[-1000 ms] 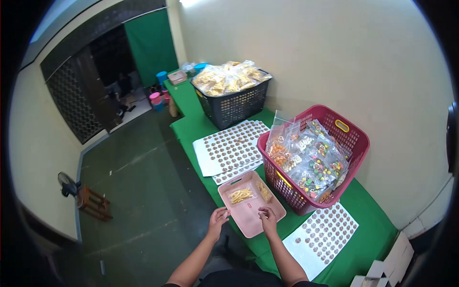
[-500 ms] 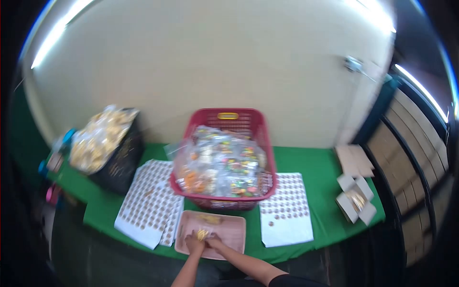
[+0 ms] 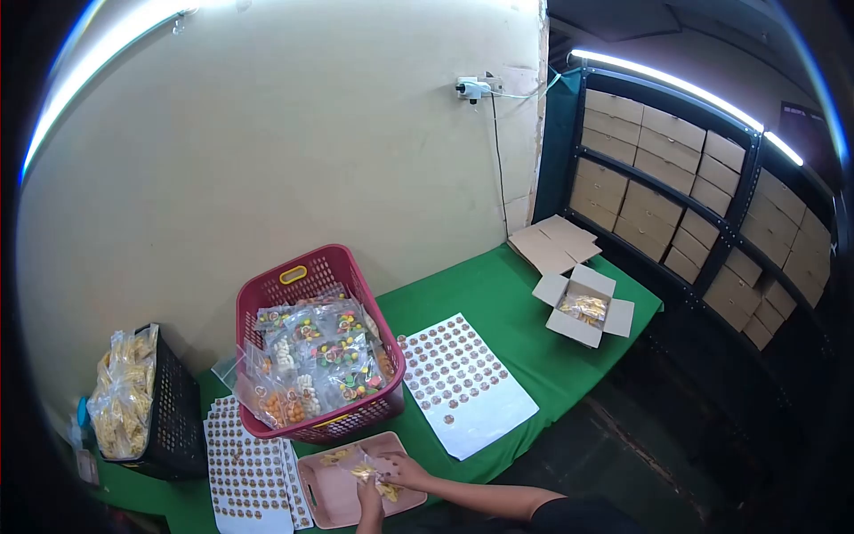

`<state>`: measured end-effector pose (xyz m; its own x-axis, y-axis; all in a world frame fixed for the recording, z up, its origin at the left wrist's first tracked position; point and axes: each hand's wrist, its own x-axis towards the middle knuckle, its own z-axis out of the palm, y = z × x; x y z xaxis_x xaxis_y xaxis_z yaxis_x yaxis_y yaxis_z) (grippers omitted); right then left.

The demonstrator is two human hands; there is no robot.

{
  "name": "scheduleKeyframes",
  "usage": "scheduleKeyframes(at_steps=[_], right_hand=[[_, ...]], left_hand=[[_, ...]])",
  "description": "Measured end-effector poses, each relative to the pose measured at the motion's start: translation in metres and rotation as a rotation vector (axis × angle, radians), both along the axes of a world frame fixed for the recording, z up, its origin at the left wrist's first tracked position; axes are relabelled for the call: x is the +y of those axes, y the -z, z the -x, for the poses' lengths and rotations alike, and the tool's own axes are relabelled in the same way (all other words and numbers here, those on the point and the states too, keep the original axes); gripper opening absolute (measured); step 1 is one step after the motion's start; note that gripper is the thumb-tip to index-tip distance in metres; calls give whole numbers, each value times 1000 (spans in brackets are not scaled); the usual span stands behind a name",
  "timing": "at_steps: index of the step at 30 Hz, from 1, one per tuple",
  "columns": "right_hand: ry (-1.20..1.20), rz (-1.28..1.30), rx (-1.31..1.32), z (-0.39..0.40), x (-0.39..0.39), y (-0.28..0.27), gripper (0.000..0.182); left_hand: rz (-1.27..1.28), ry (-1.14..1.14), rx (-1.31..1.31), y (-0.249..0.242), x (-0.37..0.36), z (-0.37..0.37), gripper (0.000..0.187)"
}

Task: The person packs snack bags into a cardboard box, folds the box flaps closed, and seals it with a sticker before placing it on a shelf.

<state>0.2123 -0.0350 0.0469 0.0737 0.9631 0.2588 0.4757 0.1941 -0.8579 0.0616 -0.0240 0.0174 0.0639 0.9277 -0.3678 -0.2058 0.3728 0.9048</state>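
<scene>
Over the pink tray (image 3: 334,507), my left hand (image 3: 370,503) and my right hand (image 3: 405,472) are closed on a small clear bag of yellow pieces (image 3: 363,472), one on each side of it. More yellow pieces (image 3: 389,490) lie in the tray beneath and beside the hands. Just behind the tray stands a red basket (image 3: 334,432) heaped with clear bags of colourful sweets (image 3: 342,351). A sheet of round stickers (image 3: 249,472) lies left of the tray.
Another sticker sheet (image 3: 463,383) lies right of the basket. At the far left, a black basket (image 3: 173,418) holds bagged yellow snacks. An open carton (image 3: 583,307) and flat cardboard (image 3: 551,242) are at the right end, before shelves of boxes (image 3: 649,214).
The view has swung to the right, showing more of the shelves. The bag between my hands now appears lifted a little, and my right hand has come up beside it.
</scene>
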Motion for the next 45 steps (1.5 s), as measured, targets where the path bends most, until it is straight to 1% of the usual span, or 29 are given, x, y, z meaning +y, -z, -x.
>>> scheduleKeyframes(at_steps=[1, 2, 3, 5, 7, 8, 9, 12, 14, 16, 17, 19, 20, 22, 25, 27, 28, 29, 31, 33, 35, 36, 39, 41, 42, 43, 44, 45], right_hand=[[-6, -9, 5, -12, -3, -5, 62], [-63, 262, 209, -26, -7, -10, 63], [-119, 536, 410, -40, -11, -14, 64], [-132, 542, 397, -77, -16, -17, 63], [-135, 562, 391, -119, -27, -20, 61], [-88, 535, 417, -142, -34, -23, 60], [-50, 497, 384, -166, -41, -24, 58], [69, 482, 449, -243, -64, -26, 58], [176, 467, 445, -295, -84, -43, 56], [285, 417, 423, -340, -106, -47, 53], [338, 395, 506, -362, -118, -49, 52], [445, 354, 487, -399, -140, -60, 50], [468, 353, 489, -418, -149, -64, 50], [534, 308, 585, -449, -163, -70, 48], [598, 270, 602, -493, -180, -79, 48], [627, 242, 584, -522, -184, -71, 47], [635, 225, 591, -536, -186, -73, 46], [641, 209, 595, -550, -188, -74, 45], [651, 202, 624, -578, -186, -69, 44], [674, 198, 603, -608, -181, -69, 45], [660, 212, 584, -642, -172, -76, 46], [635, 233, 593, -657, -168, -78, 47], [569, 336, 579, -696, -157, -88, 48], [515, 413, 417, -721, -145, -91, 48], [543, 385, 376, -732, -138, -87, 42], [531, 391, 371, -743, -128, -78, 42], [580, 305, 522, -756, -117, -68, 38], [625, 218, 676, -765, -106, -70, 35]], left_hand=[[-27, -7, -21, -11, -2, -12, 28], [-10, 2, -86, -24, -8, -22, 28], [-16, -3, -84, -35, -11, -34, 28], [-43, 41, -42, -50, -19, -68, 29], [-52, 70, -94, -63, -24, -110, 30], [-68, 106, -82, -70, -26, -136, 30], [-85, 146, -68, -72, -30, -159, 29], [-120, 316, -8, -63, -29, -235, 32], [-131, 392, -4, -67, -34, -291, 32], [-110, 475, 4, -79, -44, -346, 31], [-110, 501, 4, -80, -47, -372, 31], [-84, 612, -100, -82, -55, -420, 31], [-94, 662, -89, -83, -58, -442, 30], [-101, 715, -113, -85, -64, -483, 30], [-129, 796, -123, -92, -69, -538, 30], [-169, 829, -127, -97, -74, -570, 31], [-134, 848, -140, -104, -75, -585, 31], [-118, 858, -135, -102, -75, -600, 31], [-101, 860, -215, -103, -73, -634, 30], [-105, 830, -217, -99, -72, -667, 28], [-54, 763, -237, -93, -61, -701, 25], [-1, 700, -282, -99, -58, -718, 25], [61, 650, -308, -93, -41, -755, 24], [55, 619, -321, -94, -30, -776, 22], [51, 638, -265, -96, -24, -783, 21], [50, 652, -207, -97, -19, -790, 20], [58, 665, -207, -95, -15, -798, 20], [58, 643, -208, -94, -11, -806, 20]])
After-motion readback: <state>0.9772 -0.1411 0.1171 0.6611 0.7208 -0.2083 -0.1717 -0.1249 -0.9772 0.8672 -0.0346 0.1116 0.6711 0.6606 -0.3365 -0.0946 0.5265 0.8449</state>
